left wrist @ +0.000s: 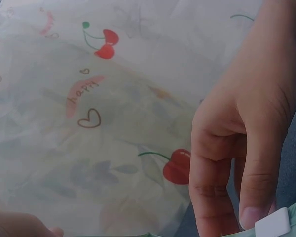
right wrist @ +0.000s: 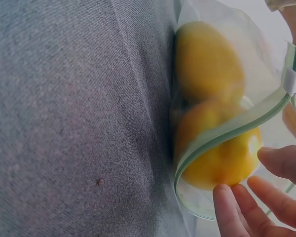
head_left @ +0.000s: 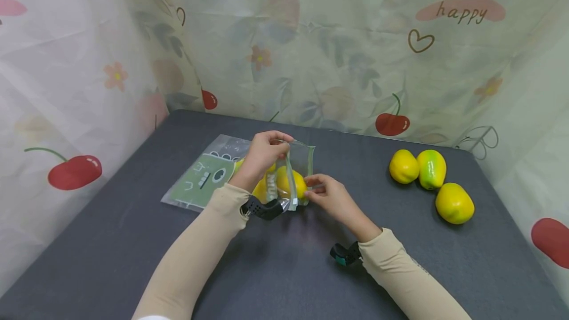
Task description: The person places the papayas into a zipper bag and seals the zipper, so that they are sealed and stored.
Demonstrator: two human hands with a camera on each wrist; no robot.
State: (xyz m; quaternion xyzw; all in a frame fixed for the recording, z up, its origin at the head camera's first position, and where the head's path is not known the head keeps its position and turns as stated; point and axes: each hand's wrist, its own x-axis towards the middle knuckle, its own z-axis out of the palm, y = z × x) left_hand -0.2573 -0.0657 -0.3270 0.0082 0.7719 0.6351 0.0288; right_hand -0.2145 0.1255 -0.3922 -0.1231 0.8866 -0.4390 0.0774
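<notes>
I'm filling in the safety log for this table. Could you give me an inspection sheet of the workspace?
Surface: dark grey table; looks dry.
Job's things: slider bag with a green print, its mouth open, at least two yellow fruits inside; three loose fruits at the right.
Clutter: one tiny brown speck.
Hands: left hand pinches the bag's rim; right hand is at the mouth, fingers by a fruit, contact unclear. Dark wristbands on both wrists.
Cables: thin looped cord at the far right corner.
Surroundings: curtain printed with cherries, hearts and "happy".
</notes>
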